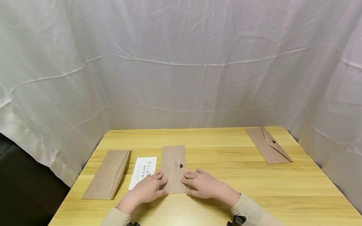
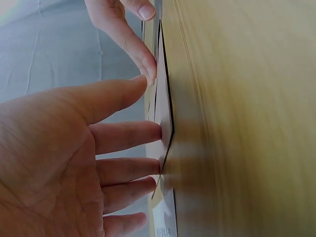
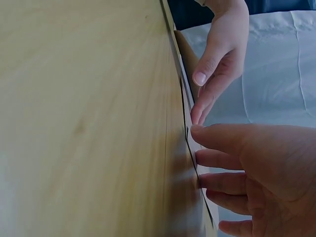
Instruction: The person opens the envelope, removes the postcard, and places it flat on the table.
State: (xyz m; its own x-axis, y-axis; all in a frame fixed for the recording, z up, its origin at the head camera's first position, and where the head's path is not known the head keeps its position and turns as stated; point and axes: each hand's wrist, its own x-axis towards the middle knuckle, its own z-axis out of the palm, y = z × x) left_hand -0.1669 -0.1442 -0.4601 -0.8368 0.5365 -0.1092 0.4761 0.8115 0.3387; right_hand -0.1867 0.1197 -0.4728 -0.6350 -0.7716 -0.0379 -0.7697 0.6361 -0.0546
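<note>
Your left grip (image 1: 150,188) and right grip (image 1: 203,185), both wide, touch the envelope (image 1: 173,168) at three o'clock from the white card (image 1: 139,171); you seem to be steadying it, and the next move likely calls for even pressure

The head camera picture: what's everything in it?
Table: one, yellowish wood, picture's lower half
Middle envelope: one, brown, table's near middle
Left envelope: one, brown, table's left
Right envelope: one, brown, table's far right
Card: one, white, printed, left of middle envelope
Hanging cloth: count unclear, pale grey, behind table
Dark thing: one, black, lower left, unidentifiable
Wrist devices: two, black, bottom edge
Sleeves: two, cream, bottom edge
Left hand: one, bare, middle envelope's left edge
Right hand: one, bare, middle envelope's right edge
</note>
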